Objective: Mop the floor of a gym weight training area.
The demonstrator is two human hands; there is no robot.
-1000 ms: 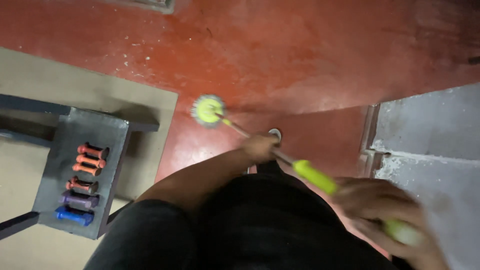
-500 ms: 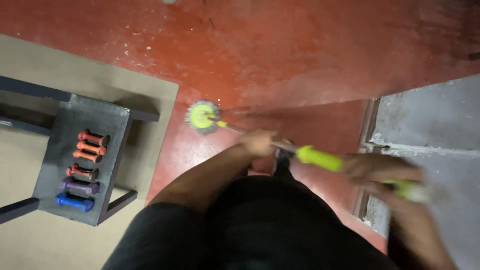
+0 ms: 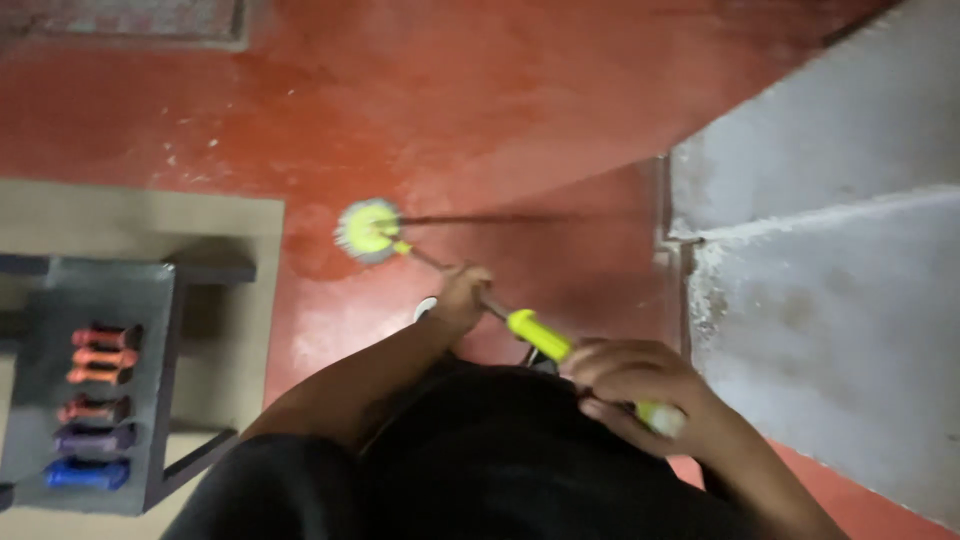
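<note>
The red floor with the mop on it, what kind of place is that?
Probably a home workout corner or small gym: a dark rack holds coloured dumbbells, and both hands work a yellow-handled mop over the painted red floor beside a grey concrete step.

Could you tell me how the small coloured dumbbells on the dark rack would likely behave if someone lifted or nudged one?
The small coloured dumbbells look compact and solid, so probably heavy for their size and stiff. Their rounded ends suggest one might roll if nudged off the dark metal rack. They seem sturdy, not fragile.

Red floor (image 3: 520,110), grey wall (image 3: 830,300)
</note>
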